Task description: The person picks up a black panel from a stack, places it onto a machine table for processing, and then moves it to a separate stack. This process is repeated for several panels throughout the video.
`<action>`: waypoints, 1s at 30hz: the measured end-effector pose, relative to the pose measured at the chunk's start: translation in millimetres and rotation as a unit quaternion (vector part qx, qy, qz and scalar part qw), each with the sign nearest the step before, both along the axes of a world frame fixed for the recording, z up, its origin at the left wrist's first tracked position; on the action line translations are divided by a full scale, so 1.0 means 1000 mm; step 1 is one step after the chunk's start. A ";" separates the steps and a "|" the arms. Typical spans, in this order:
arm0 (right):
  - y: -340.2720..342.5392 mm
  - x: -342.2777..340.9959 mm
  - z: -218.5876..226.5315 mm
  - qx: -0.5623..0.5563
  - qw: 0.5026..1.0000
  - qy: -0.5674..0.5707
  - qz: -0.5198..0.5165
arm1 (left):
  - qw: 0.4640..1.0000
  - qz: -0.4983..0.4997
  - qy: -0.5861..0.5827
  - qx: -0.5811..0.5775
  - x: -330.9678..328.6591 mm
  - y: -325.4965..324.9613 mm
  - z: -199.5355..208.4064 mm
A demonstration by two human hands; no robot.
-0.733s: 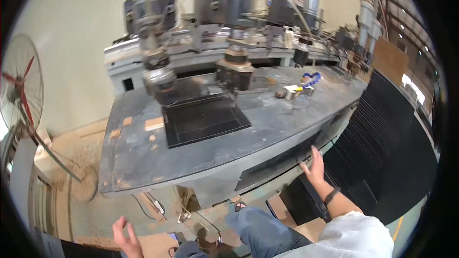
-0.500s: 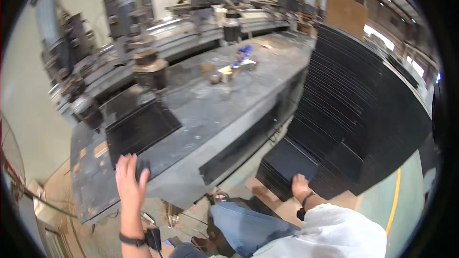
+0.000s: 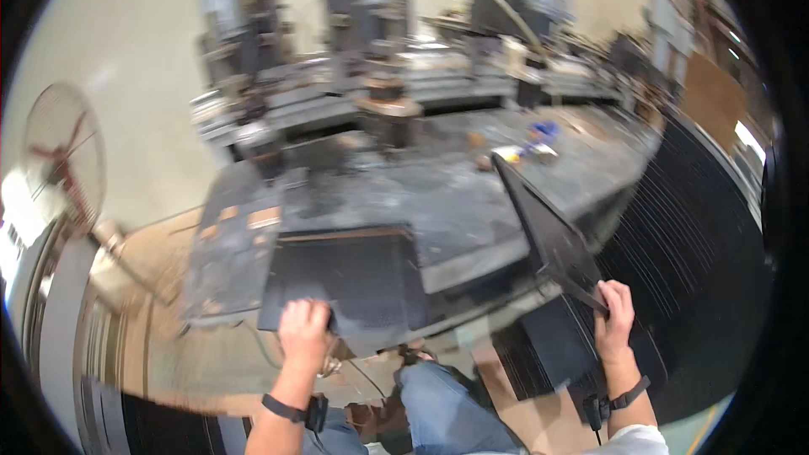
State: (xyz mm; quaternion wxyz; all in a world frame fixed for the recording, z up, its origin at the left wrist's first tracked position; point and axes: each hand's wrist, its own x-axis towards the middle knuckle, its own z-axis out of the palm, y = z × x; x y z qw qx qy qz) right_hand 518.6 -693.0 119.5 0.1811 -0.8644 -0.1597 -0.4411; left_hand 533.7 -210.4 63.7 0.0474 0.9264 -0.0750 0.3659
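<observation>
A flat black rectangular panel [image 3: 350, 274] lies on the worn grey machine bench [image 3: 459, 194], its near side at the bench's front edge. My left hand [image 3: 305, 330] grips the near edge of this panel, fingers on top and thumb toward the right. On my right, a second black panel [image 3: 552, 232] is held up on edge, tilted, its far end over the bench. My right hand [image 3: 615, 313] is closed around its near corner. Beneath that hand are low black panels [image 3: 560, 337]. Motion blur softens the details.
Vertical machine heads [image 3: 389, 101] stand along the bench's back. A blue hose piece [image 3: 543, 133] lies farther right on the bench, and brown scraps [image 3: 263, 217] lie at left. Large stacks of black panels [image 3: 691, 244] rise at right. A caged fan [image 3: 66, 152] stands at far left.
My right hand has lifted a black panel from the low stack and tilted it toward the bench. My left hand has closed on the bench panel's edge. The view has swung left.
</observation>
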 end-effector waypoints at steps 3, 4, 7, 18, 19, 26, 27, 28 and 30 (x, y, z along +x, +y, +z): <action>0.089 0.072 0.063 -0.105 0.986 -0.044 0.124 | 1.000 -0.012 -0.024 0.016 -0.076 0.020 -0.010; 0.121 0.094 0.070 -0.120 0.975 -0.054 0.181 | 0.999 0.008 -0.020 0.024 -0.109 0.026 -0.012; 0.196 0.142 0.054 -0.164 0.958 -0.029 0.233 | 0.996 0.084 -0.018 0.033 -0.203 0.041 -0.019; 0.295 0.248 -0.028 -0.266 0.926 0.128 0.235 | 0.895 0.352 0.150 -0.227 -0.369 0.088 -0.171; 0.312 0.248 -0.027 -0.276 0.917 0.135 0.253 | 0.889 0.365 0.129 -0.245 -0.378 0.087 -0.185; 0.297 0.243 -0.007 -0.262 0.924 0.155 0.231 | 0.873 0.412 0.173 -0.194 -0.347 0.153 -0.225; 0.293 0.251 -0.007 -0.266 0.921 0.142 0.246 | 0.863 0.436 0.169 -0.190 -0.346 0.165 -0.237; 0.299 0.251 -0.009 -0.252 0.925 0.155 0.237 | 0.849 0.468 0.170 -0.179 -0.347 0.177 -0.249; 0.318 0.245 -0.009 -0.238 0.926 0.184 0.228 | 0.818 0.527 0.169 -0.154 -0.354 0.202 -0.279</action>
